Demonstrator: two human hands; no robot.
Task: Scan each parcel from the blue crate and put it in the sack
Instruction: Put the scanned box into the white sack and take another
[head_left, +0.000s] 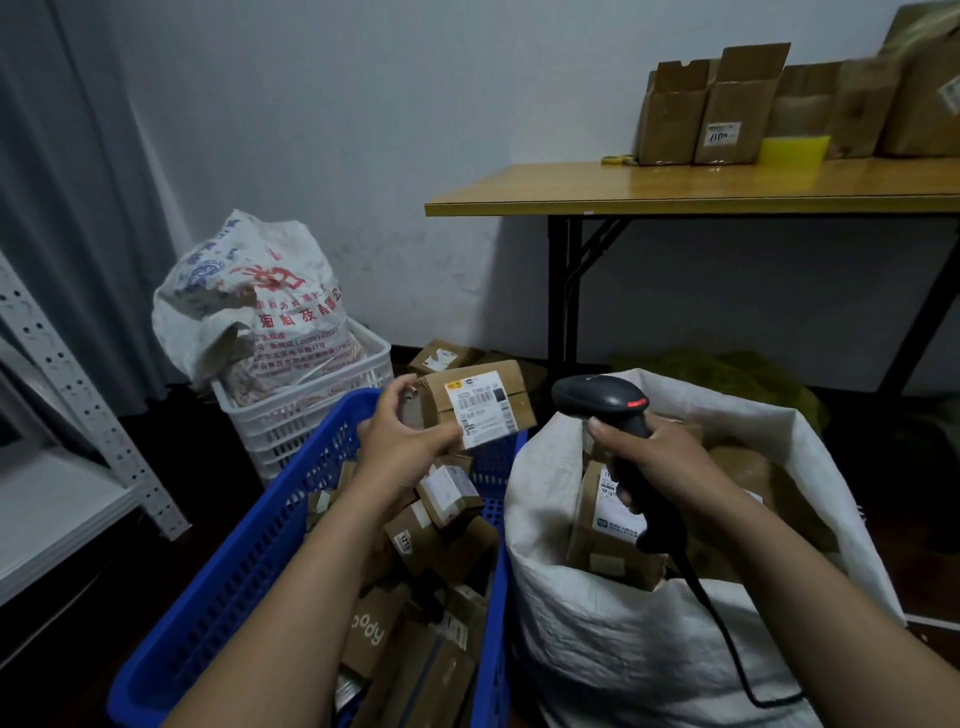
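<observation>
The left hand (400, 436) holds a labelled parcel (480, 408) above the blue crate (249, 561), label toward the camera; the right hand (660, 457) grips a black scanner (602, 400) over the open white sack (623, 649); cardboard boxes (727, 114) stand on the counter (675, 192) behind

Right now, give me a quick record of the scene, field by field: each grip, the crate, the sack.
left grip: holds a labelled parcel above the far end of the blue crate
right grip: holds the scanner over the sack
blue crate: many parcels inside
sack: open, several parcels inside
</observation>
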